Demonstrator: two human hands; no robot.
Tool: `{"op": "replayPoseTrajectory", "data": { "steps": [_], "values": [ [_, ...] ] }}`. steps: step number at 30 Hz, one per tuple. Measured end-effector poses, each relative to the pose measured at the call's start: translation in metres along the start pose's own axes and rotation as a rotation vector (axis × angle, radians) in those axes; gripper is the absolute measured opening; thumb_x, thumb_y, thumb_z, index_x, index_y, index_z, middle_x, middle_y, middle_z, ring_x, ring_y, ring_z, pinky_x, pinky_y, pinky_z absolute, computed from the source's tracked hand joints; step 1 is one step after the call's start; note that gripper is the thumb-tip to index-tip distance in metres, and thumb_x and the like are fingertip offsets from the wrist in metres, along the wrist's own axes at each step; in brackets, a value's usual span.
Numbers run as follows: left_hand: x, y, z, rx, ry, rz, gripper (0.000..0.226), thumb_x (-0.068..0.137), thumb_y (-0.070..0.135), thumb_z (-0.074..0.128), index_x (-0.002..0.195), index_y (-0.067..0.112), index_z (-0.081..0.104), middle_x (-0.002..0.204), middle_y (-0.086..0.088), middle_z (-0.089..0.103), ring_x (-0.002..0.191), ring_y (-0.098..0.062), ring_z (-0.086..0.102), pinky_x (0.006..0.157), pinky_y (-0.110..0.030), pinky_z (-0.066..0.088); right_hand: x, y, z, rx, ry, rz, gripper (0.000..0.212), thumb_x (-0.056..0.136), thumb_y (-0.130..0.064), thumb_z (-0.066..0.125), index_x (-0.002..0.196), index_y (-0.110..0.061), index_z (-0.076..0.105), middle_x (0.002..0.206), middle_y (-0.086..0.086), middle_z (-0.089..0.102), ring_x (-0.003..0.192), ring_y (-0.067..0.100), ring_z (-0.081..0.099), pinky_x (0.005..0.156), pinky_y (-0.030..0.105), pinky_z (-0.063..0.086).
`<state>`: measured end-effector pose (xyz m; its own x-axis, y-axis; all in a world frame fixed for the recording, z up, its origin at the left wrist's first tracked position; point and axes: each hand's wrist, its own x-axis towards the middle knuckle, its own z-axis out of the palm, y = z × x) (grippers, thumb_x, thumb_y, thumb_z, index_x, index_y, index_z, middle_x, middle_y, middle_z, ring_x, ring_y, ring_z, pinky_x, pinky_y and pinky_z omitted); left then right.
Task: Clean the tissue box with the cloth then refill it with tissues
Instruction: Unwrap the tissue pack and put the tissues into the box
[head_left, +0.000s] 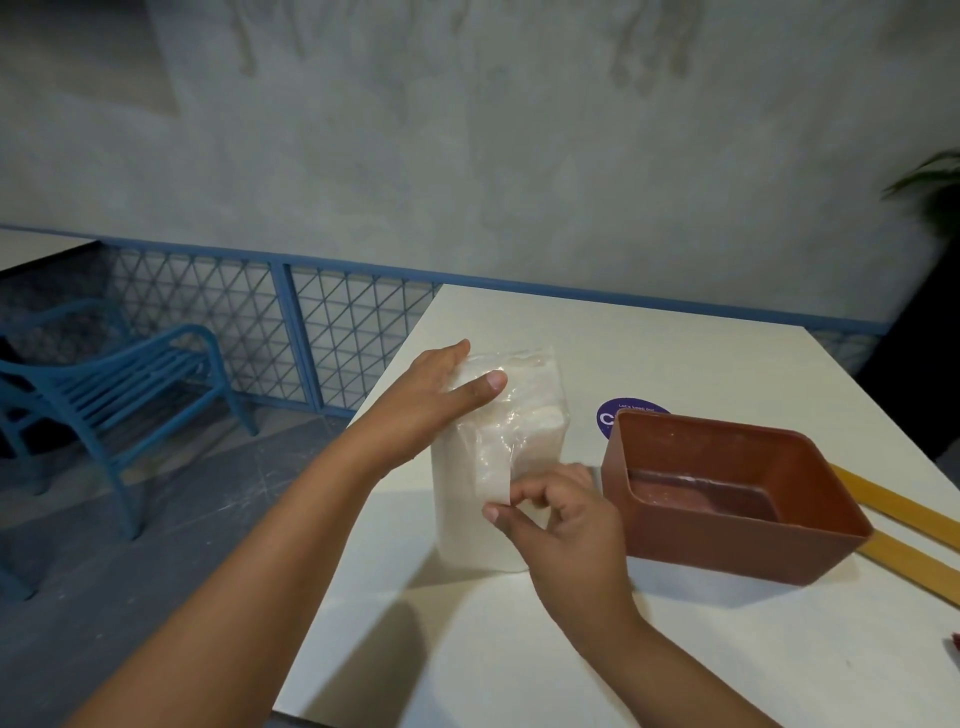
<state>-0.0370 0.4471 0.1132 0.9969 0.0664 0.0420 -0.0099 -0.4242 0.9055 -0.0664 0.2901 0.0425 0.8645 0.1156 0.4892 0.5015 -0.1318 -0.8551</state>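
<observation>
A clear plastic pack of white tissues (480, 499) lies on the white table (675, 353). My left hand (431, 400) grips the pack's far end, thumb across its top. My right hand (561, 514) pinches the loose plastic flap on the pack's near right side between thumb and fingers. To the right stands the brown tissue box (737, 493), open at the top and with nothing inside. No cloth is in view.
A purple round sticker (615, 415) sits on the table behind the box. Two wooden strips (914, 535) lie at the right edge. A blue chair (119, 395) and a blue lattice rail (291, 317) stand left of the table.
</observation>
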Motion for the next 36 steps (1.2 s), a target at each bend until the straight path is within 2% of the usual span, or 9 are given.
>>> {"op": "replayPoseTrajectory", "data": {
  "steps": [6, 11, 16, 21, 26, 28, 30, 32, 36],
  "values": [
    [-0.001, 0.002, 0.0, -0.043, -0.007, -0.001, 0.079, 0.079, 0.06, 0.055, 0.145, 0.026, 0.028, 0.151, 0.007, 0.029, 0.132, -0.011, 0.034, 0.1, -0.024, 0.029, 0.027, 0.005, -0.01, -0.369, 0.06, -0.723, 0.014, 0.072, -0.002, 0.073, 0.062, -0.009, 0.068, 0.066, 0.002, 0.065, 0.061, 0.024, 0.052, 0.058, 0.033, 0.042],
    [-0.001, 0.002, 0.0, 0.01, -0.006, 0.005, 0.065, 0.087, 0.047, 0.048, 0.145, 0.027, 0.028, 0.151, 0.007, 0.027, 0.132, -0.012, 0.032, 0.097, -0.024, 0.028, 0.041, 0.026, -0.012, -0.523, 0.059, -0.925, 0.017, 0.073, 0.0, 0.076, 0.065, -0.013, 0.069, 0.076, -0.002, 0.067, 0.067, 0.021, 0.057, 0.058, 0.034, 0.046],
    [0.0, -0.001, -0.002, 0.092, 0.034, 0.047, 0.065, 0.084, 0.045, 0.057, 0.142, 0.026, 0.032, 0.144, 0.007, 0.034, 0.115, -0.004, 0.036, 0.095, -0.023, 0.031, 0.04, 0.047, -0.025, -0.842, 0.176, -0.893, 0.014, 0.076, -0.039, 0.073, 0.07, -0.026, 0.069, 0.095, -0.003, 0.055, 0.076, 0.02, 0.05, 0.071, 0.035, 0.032],
    [0.006, -0.002, -0.005, 0.08, 0.027, 0.023, 0.065, 0.08, 0.036, 0.068, 0.136, 0.027, 0.037, 0.131, 0.011, 0.042, 0.104, -0.002, 0.047, 0.077, -0.016, 0.038, 0.033, 0.059, -0.032, -0.814, 0.046, -0.598, 0.034, 0.089, -0.054, 0.047, 0.09, -0.033, 0.074, 0.104, -0.002, 0.053, 0.093, 0.019, 0.051, 0.082, 0.034, 0.03],
    [0.012, 0.001, -0.009, -0.089, -0.04, -0.017, 0.056, 0.075, 0.022, 0.073, 0.123, 0.027, 0.045, 0.11, 0.012, 0.054, 0.097, -0.003, 0.055, 0.076, -0.017, 0.044, 0.033, 0.031, -0.027, -0.014, 0.109, 0.091, 0.015, 0.077, -0.04, 0.064, 0.069, -0.028, 0.068, 0.098, -0.009, 0.052, 0.095, 0.006, 0.052, 0.08, 0.008, 0.038],
    [0.013, 0.002, -0.008, -0.152, -0.087, -0.018, 0.06, 0.066, 0.03, 0.069, 0.121, 0.028, 0.047, 0.111, 0.011, 0.058, 0.098, -0.005, 0.057, 0.078, -0.018, 0.044, 0.05, 0.026, -0.031, 0.113, 0.146, 0.26, 0.01, 0.078, -0.04, 0.064, 0.078, -0.03, 0.064, 0.1, -0.005, 0.06, 0.096, 0.012, 0.057, 0.086, 0.021, 0.045],
    [0.016, 0.004, -0.005, -0.215, -0.088, -0.029, 0.055, 0.068, 0.039, 0.068, 0.119, 0.027, 0.051, 0.111, 0.009, 0.061, 0.096, -0.007, 0.06, 0.078, -0.021, 0.045, 0.065, 0.018, -0.032, 0.218, 0.038, 0.417, 0.03, 0.071, -0.06, 0.06, 0.094, -0.041, 0.06, 0.11, -0.008, 0.063, 0.106, 0.014, 0.059, 0.095, 0.041, 0.048],
    [0.021, 0.005, 0.001, -0.282, -0.034, -0.066, 0.035, 0.079, 0.038, 0.068, 0.109, 0.024, 0.058, 0.109, 0.003, 0.064, 0.089, -0.014, 0.062, 0.074, -0.026, 0.048, 0.071, 0.009, -0.029, 0.236, -0.077, 0.485, 0.035, 0.077, -0.062, 0.056, 0.107, -0.043, 0.057, 0.113, -0.011, 0.064, 0.108, 0.015, 0.06, 0.094, 0.041, 0.05],
    [0.026, 0.008, 0.008, -0.4, 0.19, -0.077, 0.013, 0.09, 0.024, 0.058, 0.079, 0.018, 0.063, 0.088, -0.004, 0.064, 0.08, -0.025, 0.059, 0.076, -0.04, 0.048, 0.073, -0.001, -0.019, 0.271, -0.125, 0.388, 0.02, 0.092, -0.023, 0.057, 0.11, -0.029, 0.055, 0.112, -0.004, 0.065, 0.098, 0.011, 0.064, 0.075, 0.022, 0.051]
  ]
}}
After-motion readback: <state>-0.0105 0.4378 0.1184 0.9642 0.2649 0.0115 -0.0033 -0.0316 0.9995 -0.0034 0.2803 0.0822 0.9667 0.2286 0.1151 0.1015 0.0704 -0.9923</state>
